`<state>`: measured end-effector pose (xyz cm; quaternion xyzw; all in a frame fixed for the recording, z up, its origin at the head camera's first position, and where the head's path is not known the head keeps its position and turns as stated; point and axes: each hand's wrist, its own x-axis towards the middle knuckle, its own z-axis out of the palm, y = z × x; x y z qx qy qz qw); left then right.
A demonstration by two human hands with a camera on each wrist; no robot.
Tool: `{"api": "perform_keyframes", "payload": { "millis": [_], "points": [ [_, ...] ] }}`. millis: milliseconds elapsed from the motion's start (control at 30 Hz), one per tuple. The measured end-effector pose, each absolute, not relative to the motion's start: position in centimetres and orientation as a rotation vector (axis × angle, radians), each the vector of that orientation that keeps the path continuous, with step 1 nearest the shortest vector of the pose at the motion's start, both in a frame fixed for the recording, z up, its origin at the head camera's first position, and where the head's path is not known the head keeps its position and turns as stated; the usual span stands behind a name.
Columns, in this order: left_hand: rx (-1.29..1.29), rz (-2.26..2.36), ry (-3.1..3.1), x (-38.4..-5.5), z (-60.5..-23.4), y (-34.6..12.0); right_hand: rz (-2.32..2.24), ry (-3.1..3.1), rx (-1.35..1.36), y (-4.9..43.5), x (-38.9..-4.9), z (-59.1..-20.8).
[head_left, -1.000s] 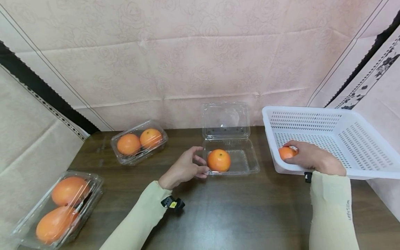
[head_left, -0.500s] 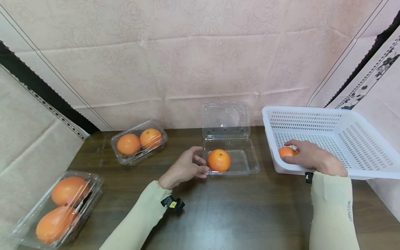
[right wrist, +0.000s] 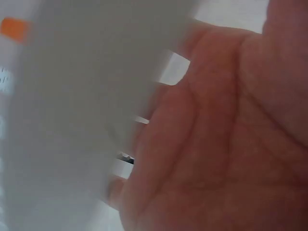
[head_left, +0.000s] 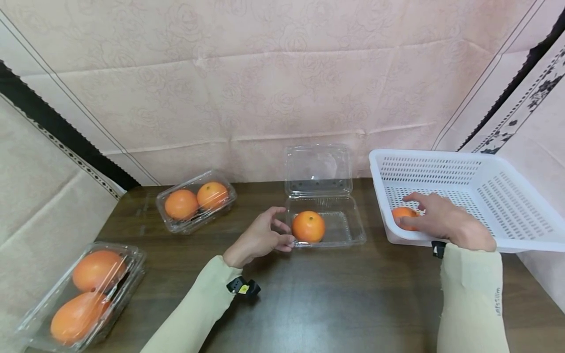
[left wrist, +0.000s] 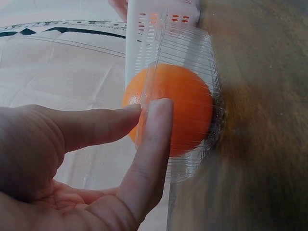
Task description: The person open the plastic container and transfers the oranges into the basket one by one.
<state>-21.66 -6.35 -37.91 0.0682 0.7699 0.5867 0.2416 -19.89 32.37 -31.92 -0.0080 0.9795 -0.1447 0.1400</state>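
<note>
In the head view, a hinged clear plastic clamshell box [head_left: 342, 230] stands with its lid up at mid-table, one orange [head_left: 308, 226] in its left half. My left hand [head_left: 260, 234] pinches the box's near-left rim between thumb and finger, as the left wrist view shows close up beside the orange [left wrist: 185, 115]. My right hand [head_left: 446, 223] is inside the white basket [head_left: 490, 242], fingers spread, thumb over another orange [head_left: 402, 214] at the basket's left wall. In the right wrist view, the blurred basket rim [right wrist: 91, 115] hides the fingertips.
A closed clear box [head_left: 190, 226] with two oranges stands at the back left of the brown table [head_left: 309, 304]. Nearer, at the left edge, another closed box [head_left: 125, 289] holds two more. A pale patterned cloth [head_left: 282, 88] hangs behind the table.
My right hand has shifted slightly right, its fingers spreading off the orange in the basket, which stays at the left wall. My left hand has held its place on the box rim.
</note>
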Motion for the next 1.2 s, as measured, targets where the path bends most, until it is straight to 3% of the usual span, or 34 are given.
{"api": "perform_keyframes", "payload": {
  "millis": [1200],
  "points": [
    [0.186,1.609,2.098,-21.8,-38.1,-6.4,-0.418,2.943,-0.019,30.6,-19.2,-30.5]
  ]
}}
